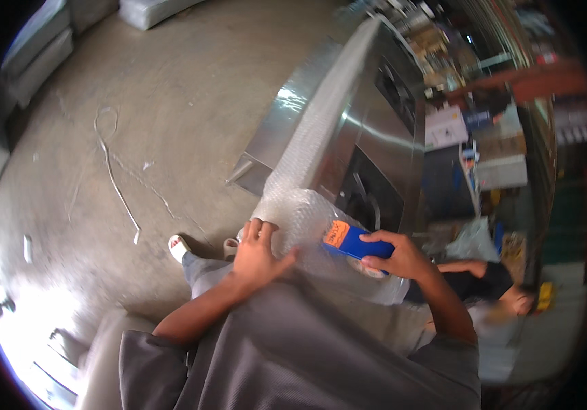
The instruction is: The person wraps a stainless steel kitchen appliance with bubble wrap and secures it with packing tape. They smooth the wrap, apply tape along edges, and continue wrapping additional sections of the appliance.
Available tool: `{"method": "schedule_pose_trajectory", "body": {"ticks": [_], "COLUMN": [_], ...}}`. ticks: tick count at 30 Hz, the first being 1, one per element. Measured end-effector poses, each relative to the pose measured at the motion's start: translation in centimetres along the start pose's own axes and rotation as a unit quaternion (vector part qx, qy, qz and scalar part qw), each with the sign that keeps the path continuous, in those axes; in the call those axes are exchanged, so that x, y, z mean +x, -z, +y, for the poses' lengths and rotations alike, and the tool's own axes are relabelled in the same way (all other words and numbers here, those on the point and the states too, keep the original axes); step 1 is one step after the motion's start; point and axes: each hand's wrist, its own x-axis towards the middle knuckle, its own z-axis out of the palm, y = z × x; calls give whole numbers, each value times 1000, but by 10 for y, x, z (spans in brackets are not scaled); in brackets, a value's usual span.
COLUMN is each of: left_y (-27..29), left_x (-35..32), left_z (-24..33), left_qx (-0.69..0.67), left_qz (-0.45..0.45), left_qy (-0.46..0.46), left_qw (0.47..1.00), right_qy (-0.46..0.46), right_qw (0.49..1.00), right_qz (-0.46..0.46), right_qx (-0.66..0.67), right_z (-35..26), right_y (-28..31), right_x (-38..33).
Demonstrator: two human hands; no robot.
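Observation:
My right hand grips a flat blue block-like object with an orange end; its exact kind is unclear. Just below it, a pale round shape partly shows under my fingers. My left hand has its fingers apart and lies against the near edge of the bubble wrap. This clear wrap runs along the side of a long stainless steel unit and hangs loosely at its near end. Dark recessed panels show on the unit's steel face.
A bare steel sheet or panel juts out left of the unit. On the concrete floor lies a pale cord or strip. Another person in a dark top is at the right. Cluttered boxes and goods stand beyond the unit.

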Motion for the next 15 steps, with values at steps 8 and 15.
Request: {"method": "schedule_pose_trajectory", "body": {"ticks": [8, 15], "left_y": [-11, -47], "left_x": [31, 27], "left_z": [51, 62], "left_qx": [256, 309], "left_qz": [-192, -280], "left_qy": [-303, -336], "left_qw": [898, 844], "right_qy": [-93, -71], "right_qw": [994, 931], "right_qz": [-53, -230], "right_qx": [-14, -276], "right_z": [22, -48], "right_y": [20, 39], "right_x": [-41, 41]}}
